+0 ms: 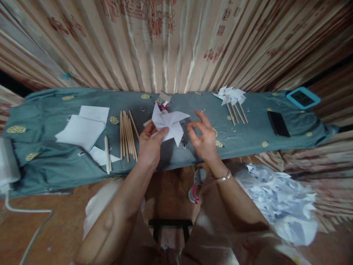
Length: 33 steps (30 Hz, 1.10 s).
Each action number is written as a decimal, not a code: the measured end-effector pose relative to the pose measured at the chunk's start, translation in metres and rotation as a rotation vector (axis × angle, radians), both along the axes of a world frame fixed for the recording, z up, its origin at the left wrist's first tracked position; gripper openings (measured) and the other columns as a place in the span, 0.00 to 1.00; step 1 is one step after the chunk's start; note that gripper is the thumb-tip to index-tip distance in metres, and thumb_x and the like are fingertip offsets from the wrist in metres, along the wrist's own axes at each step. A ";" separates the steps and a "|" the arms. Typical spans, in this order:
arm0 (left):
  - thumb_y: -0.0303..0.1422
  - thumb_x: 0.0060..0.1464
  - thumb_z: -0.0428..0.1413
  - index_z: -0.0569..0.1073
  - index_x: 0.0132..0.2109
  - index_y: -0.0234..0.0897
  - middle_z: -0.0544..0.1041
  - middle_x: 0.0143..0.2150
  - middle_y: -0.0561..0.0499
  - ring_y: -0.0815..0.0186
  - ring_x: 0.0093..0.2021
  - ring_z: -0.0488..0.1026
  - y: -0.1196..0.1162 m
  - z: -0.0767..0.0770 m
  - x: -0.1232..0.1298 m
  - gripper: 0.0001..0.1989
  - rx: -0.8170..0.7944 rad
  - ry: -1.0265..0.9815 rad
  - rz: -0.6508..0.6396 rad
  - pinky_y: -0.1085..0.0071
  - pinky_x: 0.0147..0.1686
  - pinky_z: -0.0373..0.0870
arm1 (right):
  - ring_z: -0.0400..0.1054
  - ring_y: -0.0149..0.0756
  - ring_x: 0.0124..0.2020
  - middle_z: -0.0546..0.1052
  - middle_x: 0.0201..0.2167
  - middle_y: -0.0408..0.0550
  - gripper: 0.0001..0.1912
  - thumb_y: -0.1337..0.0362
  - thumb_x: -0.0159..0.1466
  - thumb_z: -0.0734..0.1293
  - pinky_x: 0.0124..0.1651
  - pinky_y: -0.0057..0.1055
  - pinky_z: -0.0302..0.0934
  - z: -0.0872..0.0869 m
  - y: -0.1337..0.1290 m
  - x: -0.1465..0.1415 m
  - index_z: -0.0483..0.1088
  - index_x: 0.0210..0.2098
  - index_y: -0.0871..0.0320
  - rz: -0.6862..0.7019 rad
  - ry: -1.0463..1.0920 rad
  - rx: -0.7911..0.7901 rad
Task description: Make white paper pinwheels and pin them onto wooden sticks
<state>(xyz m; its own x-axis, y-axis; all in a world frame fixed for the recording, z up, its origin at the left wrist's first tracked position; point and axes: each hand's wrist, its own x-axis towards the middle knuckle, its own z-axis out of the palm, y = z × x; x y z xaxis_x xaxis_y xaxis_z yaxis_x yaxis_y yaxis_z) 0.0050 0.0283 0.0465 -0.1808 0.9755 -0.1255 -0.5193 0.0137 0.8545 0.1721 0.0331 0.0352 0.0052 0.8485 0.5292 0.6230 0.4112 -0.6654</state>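
A white paper pinwheel (pixel 172 120) is held above the table by my left hand (pixel 150 143), whose thumb lies on its lower left part and whose fingers are behind it. To the right of the pinwheel, my right hand (pixel 203 137) has thumb and index finger pinched together, with the other fingers raised; anything between those fingertips is too small to make out. A small open box of metal bits (pixel 162 103) sits just behind the pinwheel. Wooden sticks (pixel 127 136) lie left of my left hand.
White paper sheets (pixel 82 129) and a white pen-like tool (pixel 107 154) lie on the left. Finished pinwheels on sticks (pixel 231 96), a black phone (pixel 278 124) and a blue-framed device (pixel 303 97) are on the right. A bag of white paper pieces (pixel 281 202) stands below.
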 end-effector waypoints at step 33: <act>0.31 0.39 0.69 0.77 0.37 0.39 0.81 0.33 0.54 0.69 0.32 0.76 -0.001 0.001 0.006 0.15 0.035 -0.071 -0.048 0.74 0.32 0.71 | 0.47 0.52 0.73 0.58 0.70 0.48 0.06 0.60 0.67 0.66 0.70 0.59 0.49 0.014 -0.019 -0.030 0.72 0.38 0.54 0.069 -0.236 0.247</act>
